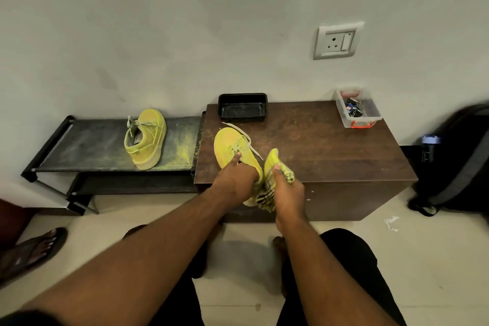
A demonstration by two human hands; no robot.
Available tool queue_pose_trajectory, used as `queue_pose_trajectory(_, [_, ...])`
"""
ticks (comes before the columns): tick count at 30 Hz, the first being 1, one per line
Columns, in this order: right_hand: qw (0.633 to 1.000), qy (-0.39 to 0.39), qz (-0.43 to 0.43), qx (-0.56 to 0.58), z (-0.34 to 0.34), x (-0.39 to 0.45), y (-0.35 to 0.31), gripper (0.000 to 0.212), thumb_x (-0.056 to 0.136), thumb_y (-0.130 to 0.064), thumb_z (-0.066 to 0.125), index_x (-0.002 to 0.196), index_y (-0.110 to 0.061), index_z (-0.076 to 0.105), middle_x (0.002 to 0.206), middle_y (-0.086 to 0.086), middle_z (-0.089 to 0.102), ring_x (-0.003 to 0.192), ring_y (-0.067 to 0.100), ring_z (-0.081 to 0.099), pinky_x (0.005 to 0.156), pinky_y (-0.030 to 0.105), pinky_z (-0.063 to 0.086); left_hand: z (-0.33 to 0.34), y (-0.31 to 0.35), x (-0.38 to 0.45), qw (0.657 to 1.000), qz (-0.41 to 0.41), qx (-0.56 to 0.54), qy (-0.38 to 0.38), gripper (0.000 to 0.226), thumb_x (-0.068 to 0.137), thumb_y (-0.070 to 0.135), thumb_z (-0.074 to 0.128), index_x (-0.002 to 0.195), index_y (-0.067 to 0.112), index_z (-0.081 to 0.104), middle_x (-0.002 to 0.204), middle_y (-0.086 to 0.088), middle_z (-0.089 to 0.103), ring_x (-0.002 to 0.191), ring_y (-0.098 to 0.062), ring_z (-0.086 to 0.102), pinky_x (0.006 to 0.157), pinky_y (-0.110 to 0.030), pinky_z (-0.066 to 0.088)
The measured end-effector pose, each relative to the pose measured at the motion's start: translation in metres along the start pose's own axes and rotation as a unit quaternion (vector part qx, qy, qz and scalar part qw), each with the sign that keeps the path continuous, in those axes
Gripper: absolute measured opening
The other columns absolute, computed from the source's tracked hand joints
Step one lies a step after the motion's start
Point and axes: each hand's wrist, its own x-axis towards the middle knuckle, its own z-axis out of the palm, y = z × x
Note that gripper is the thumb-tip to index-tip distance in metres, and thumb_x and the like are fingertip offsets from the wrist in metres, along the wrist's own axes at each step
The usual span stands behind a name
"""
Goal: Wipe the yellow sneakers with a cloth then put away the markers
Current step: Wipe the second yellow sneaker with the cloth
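Note:
One yellow sneaker (227,146) lies on the brown wooden box (330,151), toe pointing away, its laces loose. My left hand (235,180) grips it at the heel end, thumb pressed on the tongue. My right hand (287,193) holds a bunched yellow striped cloth (272,167) against the sneaker's right side. The second yellow sneaker (145,139) lies tipped on its side on the low dark rack (87,148) to the left. No markers are visible as such; a small clear container (357,108) at the box's back right holds dark and blue items.
An empty black tray (242,107) sits at the back edge of the box against the wall. A dark backpack (455,161) leans at the right. A sandalled foot (34,249) of another person is at lower left. Yellow dust covers the rack.

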Motion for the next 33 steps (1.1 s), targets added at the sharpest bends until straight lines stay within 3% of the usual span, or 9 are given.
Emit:
queue_pose_trajectory(3, [0.994, 0.005, -0.033, -0.104, -0.002, -0.016, 0.018, 0.034, 0.084, -0.043, 0.066, 0.099, -0.013, 0.072, 0.088, 0.002, 0.073, 0.082, 0.017, 0.068, 0.077, 0.036, 0.057, 0.004, 0.0, 0.0, 1.0, -0.009, -0.015, 0.02, 0.017, 0.088, 0.01, 0.047, 0.09, 0.015, 0.063, 0.088, -0.003, 0.063, 0.097, -0.022, 0.059, 0.12, -0.038, -0.003])
queue_pose_trajectory(5, [0.994, 0.009, 0.022, -0.11, -0.011, -0.021, 0.025, 0.044, 0.072, -0.05, 0.069, 0.093, -0.012, 0.072, 0.084, 0.005, 0.074, 0.08, 0.023, 0.07, 0.079, 0.045, 0.058, 0.007, -0.003, 0.0, 0.998, -0.012, -0.039, 0.039, 0.017, 0.087, 0.01, 0.048, 0.09, 0.015, 0.064, 0.09, -0.004, 0.066, 0.096, -0.021, 0.059, 0.119, -0.036, -0.006])
queue_pose_trajectory(9, [0.996, 0.026, 0.082, -0.013, -0.028, -0.022, 0.012, 0.013, 0.087, -0.019, 0.066, 0.085, -0.007, 0.07, 0.082, 0.014, 0.074, 0.078, 0.031, 0.071, 0.076, 0.049, 0.058, 0.015, -0.011, -0.001, 0.996, -0.012, -0.068, 0.059, 0.025, 0.088, 0.014, 0.05, 0.106, 0.018, 0.067, 0.095, -0.001, 0.068, 0.098, -0.019, 0.06, 0.118, -0.035, -0.01])
queue_pose_trajectory(15, [0.994, -0.021, -0.059, -0.092, -0.016, 0.012, -0.016, 0.018, 0.087, -0.003, 0.062, 0.083, -0.019, 0.069, 0.084, 0.002, 0.073, 0.082, 0.023, 0.07, 0.078, 0.038, 0.058, 0.025, -0.016, -0.01, 0.995, -0.005, -0.063, 0.073, 0.029, 0.09, 0.019, 0.051, 0.114, 0.022, 0.066, 0.103, 0.004, 0.07, 0.104, -0.014, 0.061, 0.114, -0.033, -0.016])
queue_pose_trajectory(19, [0.928, -0.133, -0.112, -0.329, 0.007, 0.017, -0.02, 0.023, 0.087, -0.007, 0.059, 0.072, -0.023, 0.064, 0.072, -0.005, 0.066, 0.07, 0.014, 0.062, 0.059, 0.024, 0.047, 0.029, -0.014, -0.021, 0.994, -0.011, -0.044, 0.098, 0.028, 0.089, 0.017, 0.048, 0.108, 0.024, 0.067, 0.094, 0.004, 0.07, 0.099, -0.013, 0.062, 0.11, -0.028, -0.021])
queue_pose_trajectory(23, [0.847, -0.182, -0.031, -0.499, 0.007, 0.008, -0.028, 0.01, 0.075, -0.003, 0.058, 0.067, -0.009, 0.061, 0.063, 0.003, 0.058, 0.06, 0.02, 0.054, 0.053, 0.025, 0.037, 0.039, -0.036, -0.047, 0.988, -0.002, -0.042, 0.147, 0.029, 0.082, 0.009, 0.052, 0.099, 0.024, 0.07, 0.082, 0.002, 0.07, 0.087, -0.017, 0.064, 0.111, -0.025, -0.025])
queue_pose_trajectory(25, [0.844, -0.188, -0.023, -0.501, 0.007, 0.003, -0.033, 0.012, 0.074, -0.002, 0.059, 0.064, -0.008, 0.061, 0.059, 0.004, 0.059, 0.056, 0.019, 0.054, 0.051, 0.027, 0.041, 0.039, -0.057, -0.062, 0.974, 0.007, -0.064, 0.219, 0.025, 0.076, 0.004, 0.057, 0.09, 0.018, 0.072, 0.07, -0.001, 0.068, 0.071, -0.02, 0.064, 0.118, -0.028, -0.012])
queue_pose_trajectory(28, [0.85, -0.155, -0.075, -0.497, 0.027, -0.001, -0.046, 0.01, 0.078, -0.005, 0.058, 0.078, -0.006, 0.068, 0.077, 0.011, 0.07, 0.073, 0.025, 0.067, 0.07, 0.037, 0.055, 0.022, -0.093, -0.087, 0.946, 0.033, -0.094, 0.31, 0.018, 0.063, 0.001, 0.067, 0.077, 0.012, 0.072, 0.056, 0.001, 0.064, 0.053, -0.02, 0.062, 0.115, -0.038, 0.014])
queue_pose_trajectory(33, [0.835, -0.163, -0.16, -0.5, 0.099, -0.016, -0.068, 0.012, 0.078, -0.008, 0.057, 0.077, -0.01, 0.069, 0.077, 0.006, 0.07, 0.074, 0.023, 0.067, 0.073, 0.038, 0.058, -0.006, -0.162, -0.135, 0.922, 0.013, -0.08, 0.379, 0.019, 0.064, 0.002, 0.061, 0.075, 0.009, 0.074, 0.067, -0.002, 0.071, 0.062, -0.02, 0.068, 0.116, -0.043, 0.02])
